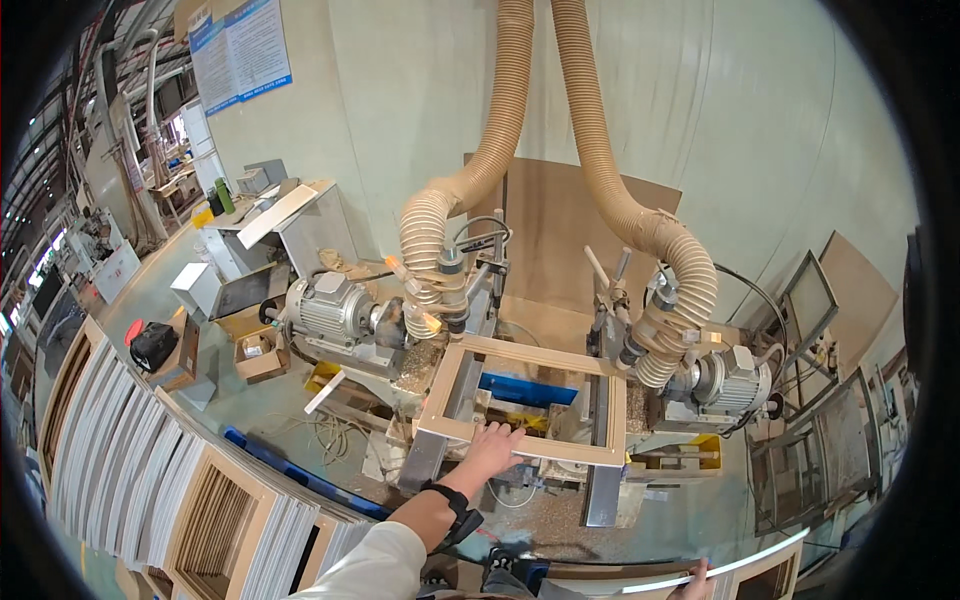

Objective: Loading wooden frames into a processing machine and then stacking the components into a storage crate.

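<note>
A rectangular wooden frame [520,352] lies across two metal rails of a machine, between two motors. My left hand [490,450] grips its near side, fingers bent over the inner edge; a black band circles that wrist. At the lower right my right hand [695,582] is closed on the edge of a second frame [745,557], which has a white outer side. The picture's rim cuts off much of that hand and frame. One motor [335,305] sits left of the first frame, another motor [728,380] right of it.
Two ribbed hoses [508,90] hang down to the machine's heads. Stacked frames [120,450] fill the lower left. Metal racks [815,460] stand at the right. A cardboard box [262,355] and a loose cable [335,440] lie on the floor; sawdust surrounds the machine.
</note>
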`<state>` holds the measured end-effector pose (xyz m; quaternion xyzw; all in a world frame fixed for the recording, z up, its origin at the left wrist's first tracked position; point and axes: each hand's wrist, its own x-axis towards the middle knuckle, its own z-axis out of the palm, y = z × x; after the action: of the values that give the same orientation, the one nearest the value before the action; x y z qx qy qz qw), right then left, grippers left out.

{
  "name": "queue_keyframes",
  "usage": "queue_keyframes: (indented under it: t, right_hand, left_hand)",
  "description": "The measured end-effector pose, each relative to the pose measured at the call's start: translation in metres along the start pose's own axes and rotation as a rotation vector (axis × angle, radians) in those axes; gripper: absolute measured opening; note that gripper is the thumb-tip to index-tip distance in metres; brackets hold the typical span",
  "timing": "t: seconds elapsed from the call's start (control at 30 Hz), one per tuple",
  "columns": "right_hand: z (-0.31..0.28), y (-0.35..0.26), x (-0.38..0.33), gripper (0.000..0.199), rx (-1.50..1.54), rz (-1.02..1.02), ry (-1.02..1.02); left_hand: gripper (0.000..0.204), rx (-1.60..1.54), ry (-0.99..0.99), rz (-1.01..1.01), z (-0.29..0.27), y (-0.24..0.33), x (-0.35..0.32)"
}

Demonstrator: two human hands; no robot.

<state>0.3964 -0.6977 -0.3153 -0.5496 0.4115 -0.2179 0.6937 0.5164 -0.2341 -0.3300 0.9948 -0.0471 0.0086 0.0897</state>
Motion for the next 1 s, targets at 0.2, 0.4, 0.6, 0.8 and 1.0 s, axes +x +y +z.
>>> queue_keyframes:
  t: [0.2,0.4,0.6,0.8,1.0]
  right_hand:
    - [0.071,-0.028,-0.070,0.045,-0.266,-0.379,-0.769]
    - [0.187,-0.049,-0.121,0.043,-1.069,-1.197,-1.314]
    - [0.276,0.033,-0.139,0.047,-1.341,-1.387,-1.424]
    - [0.318,0.064,-0.115,0.049,-1.403,-1.353,-1.432]
    - [0.329,0.086,-0.102,0.049,-1.179,-1.448,-1.339]
  left_hand:
    - [0.032,-0.142,-0.114,0.334,0.005,0.000,-0.092]
    - [0.027,-0.152,-0.245,0.162,-0.104,0.002,-0.258]
    - [0.045,-0.144,-0.440,-0.296,-0.179,-0.004,-0.389]
    - [0.050,-0.203,-0.110,-0.681,-0.155,0.013,-0.479]
    - [0.053,-0.116,0.090,-1.018,-0.128,0.023,-0.536]
